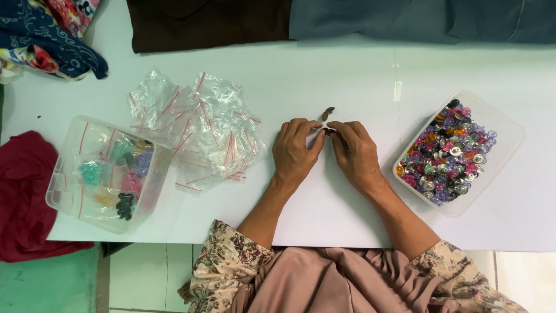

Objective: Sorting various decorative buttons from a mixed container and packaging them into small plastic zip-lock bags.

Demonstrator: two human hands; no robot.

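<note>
White table (324, 75); green floor (46, 284); folded fabrics (208, 23) along far edge.

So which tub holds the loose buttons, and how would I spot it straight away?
Start at the white table and look past the person's right hand to that side of the table. There sits a clear plastic tub, set at an angle and heaped with loose shiny buttons in pink, purple, orange and silver. The other tub, beyond the left hand, holds buttons sorted into small bags.
</note>
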